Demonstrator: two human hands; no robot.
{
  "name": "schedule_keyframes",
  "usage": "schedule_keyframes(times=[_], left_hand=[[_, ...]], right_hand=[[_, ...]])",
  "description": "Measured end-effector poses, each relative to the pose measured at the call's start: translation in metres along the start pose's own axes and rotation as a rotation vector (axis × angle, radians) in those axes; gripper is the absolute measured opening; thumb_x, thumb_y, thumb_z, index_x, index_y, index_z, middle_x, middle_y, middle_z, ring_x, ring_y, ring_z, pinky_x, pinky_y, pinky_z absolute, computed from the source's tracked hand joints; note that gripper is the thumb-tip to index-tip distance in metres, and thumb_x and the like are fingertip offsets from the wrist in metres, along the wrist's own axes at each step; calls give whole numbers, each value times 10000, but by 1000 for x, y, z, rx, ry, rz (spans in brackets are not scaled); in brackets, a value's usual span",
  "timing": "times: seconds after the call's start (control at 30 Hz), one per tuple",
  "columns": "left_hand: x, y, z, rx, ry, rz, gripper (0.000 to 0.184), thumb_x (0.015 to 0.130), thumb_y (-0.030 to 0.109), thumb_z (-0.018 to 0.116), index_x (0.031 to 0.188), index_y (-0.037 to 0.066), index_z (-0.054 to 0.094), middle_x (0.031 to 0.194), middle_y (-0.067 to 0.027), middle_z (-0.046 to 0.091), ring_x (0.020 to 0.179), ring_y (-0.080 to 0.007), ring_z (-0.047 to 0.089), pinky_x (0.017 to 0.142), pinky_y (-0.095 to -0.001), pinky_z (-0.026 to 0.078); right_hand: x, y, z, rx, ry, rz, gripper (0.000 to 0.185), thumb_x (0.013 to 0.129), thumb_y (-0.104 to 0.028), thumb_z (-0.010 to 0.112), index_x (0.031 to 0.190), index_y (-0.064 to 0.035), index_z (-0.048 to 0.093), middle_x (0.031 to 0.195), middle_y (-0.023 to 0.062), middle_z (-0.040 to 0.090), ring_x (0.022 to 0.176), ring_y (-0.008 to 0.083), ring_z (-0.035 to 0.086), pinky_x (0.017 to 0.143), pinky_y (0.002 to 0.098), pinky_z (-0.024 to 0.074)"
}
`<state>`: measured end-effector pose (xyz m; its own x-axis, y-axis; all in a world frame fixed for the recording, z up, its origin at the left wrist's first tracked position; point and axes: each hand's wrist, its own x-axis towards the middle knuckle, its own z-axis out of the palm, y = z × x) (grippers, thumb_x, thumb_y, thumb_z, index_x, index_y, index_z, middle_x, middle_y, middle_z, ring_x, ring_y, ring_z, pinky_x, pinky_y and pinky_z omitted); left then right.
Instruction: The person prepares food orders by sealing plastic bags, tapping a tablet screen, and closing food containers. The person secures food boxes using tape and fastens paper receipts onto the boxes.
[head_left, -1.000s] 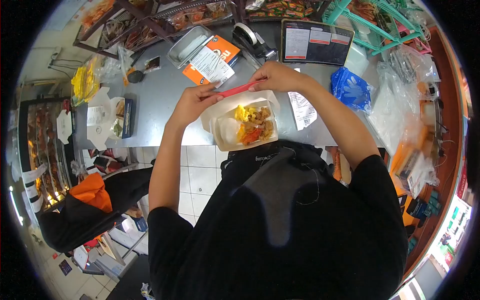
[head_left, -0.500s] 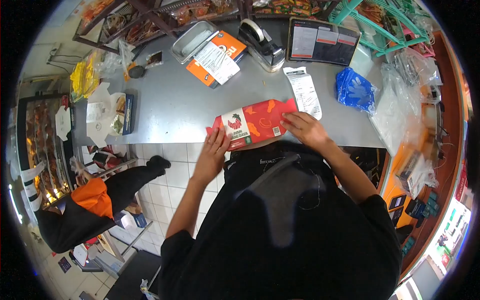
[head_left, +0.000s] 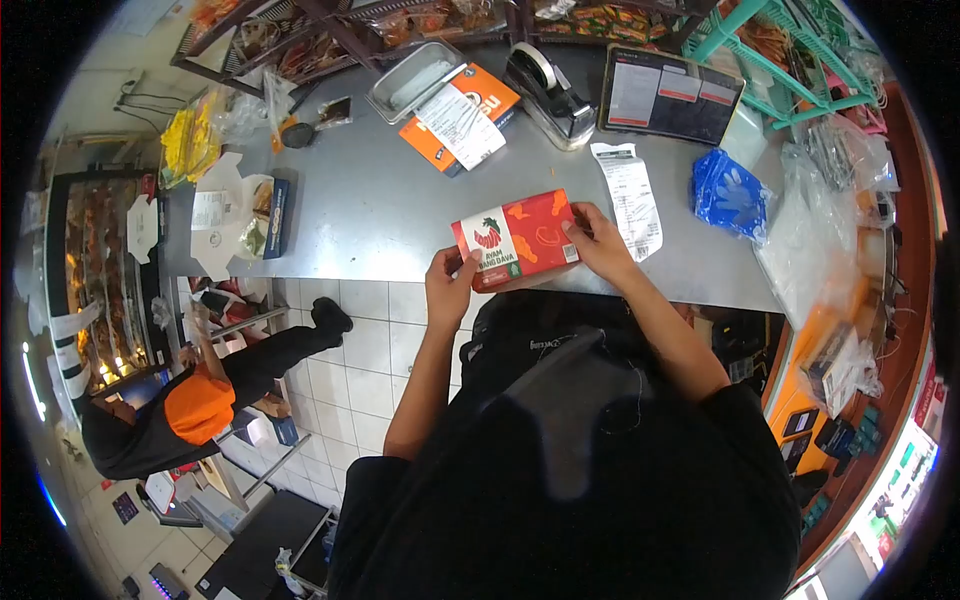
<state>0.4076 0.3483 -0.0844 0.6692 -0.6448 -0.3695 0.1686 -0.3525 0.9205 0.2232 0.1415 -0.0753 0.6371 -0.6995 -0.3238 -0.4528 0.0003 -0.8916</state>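
A red cardboard food box (head_left: 536,238) with a white label panel and printed shapes is at the front edge of the metal table. My left hand (head_left: 451,284) grips its left end, thumb on the front corner. At the opposite end, my right hand (head_left: 599,243) holds the box with its fingers round the side. Both ends of the box look folded in. Just beyond my right hand lies a printed receipt (head_left: 630,198). Its undersides and my fingertips behind the box are hidden.
Along the back of the table (head_left: 350,215) stand an orange box (head_left: 493,92) with a receipt on it, a tape dispenser (head_left: 552,100) and a tablet (head_left: 670,92). A blue glove pack (head_left: 728,195) is at right, an open food box (head_left: 228,215) at left. Another person (head_left: 200,405) is at far left.
The red end flaps that stuck out are now folded in, and the box looks squarer. My hands have shifted to grip its ends. The person at left has moved slightly.
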Motion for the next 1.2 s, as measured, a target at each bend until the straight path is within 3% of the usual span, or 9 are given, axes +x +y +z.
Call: schedule_keyframes(times=[0.2,0.33,0.53,0.7,0.73,0.83,0.93,1.07,1.2], left_hand=[[-8,14,-7,-219,-66,-71,464,918,124,695,1290,-56,484,1266,-186,577,1138,-214,571,939,-330,488],[-6,34,-13,-227,70,-135,546,885,160,743,1288,-85,467,1075,-184,667,954,-194,654,867,-302,516],[-10,53,-18,-4,82,-158,539,882,214,760,1259,-78,509,1030,-174,674,958,-169,633,859,-267,484],[-18,36,-2,149,-40,-101,504,1037,354,477,1211,-107,582,1060,-170,679,962,-226,643,896,-303,480],[-19,32,0,244,-110,-44,495,1046,339,444,1244,-98,563,1113,-211,656,1039,-268,619,941,-342,456],[-18,17,2,537,-111,243,495,1024,313,447,1345,-60,493,1406,-302,432,1330,-435,383,1107,-507,273],[-14,17,-6,737,-53,758,626,926,422,589,1406,34,486,1552,-259,250,1400,-511,247,1143,-564,195],[24,17,-35,1028,-463,885,658,847,563,638,1426,279,510,1571,-246,212,1436,-487,195,1135,-610,199],[29,17,-35,1011,-506,910,673,852,612,608,1428,277,510,1568,-222,227,1437,-467,201,1141,-603,204]], right_hand=[[-5,-6,-8,-48,43,105,596,850,-442,710,1181,43,602,1081,205,687,973,284,680,866,360,521],[-11,-33,-16,-101,53,124,668,793,-513,737,1129,54,630,1016,204,697,932,294,686,834,364,525],[-15,-55,-22,-251,22,176,661,801,-532,706,1128,39,639,944,200,707,897,332,690,808,390,526],[-17,-41,-7,-299,-50,202,517,943,-396,555,1208,45,601,1051,235,689,1034,399,642,906,444,502],[-19,-32,0,-273,-24,200,479,975,-315,510,1342,-7,522,1238,279,600,1135,440,575,984,460,467],[-25,-5,15,-264,231,-218,544,956,-327,576,1433,-98,454,1440,238,457,1210,424,536,1015,450,461],[-29,-1,-18,-668,-19,-747,621,896,-346,660,1446,-158,442,1534,174,360,1238,389,523,1005,438,477],[-21,23,-25,-813,-78,-855,666,810,-339,714,1415,-188,481,1541,125,358,1252,328,503,1009,412,477],[-18,27,-25,-833,-77,-887,631,816,-320,710,1396,-193,498,1520,104,389,1278,312,474,1029,407,455]])
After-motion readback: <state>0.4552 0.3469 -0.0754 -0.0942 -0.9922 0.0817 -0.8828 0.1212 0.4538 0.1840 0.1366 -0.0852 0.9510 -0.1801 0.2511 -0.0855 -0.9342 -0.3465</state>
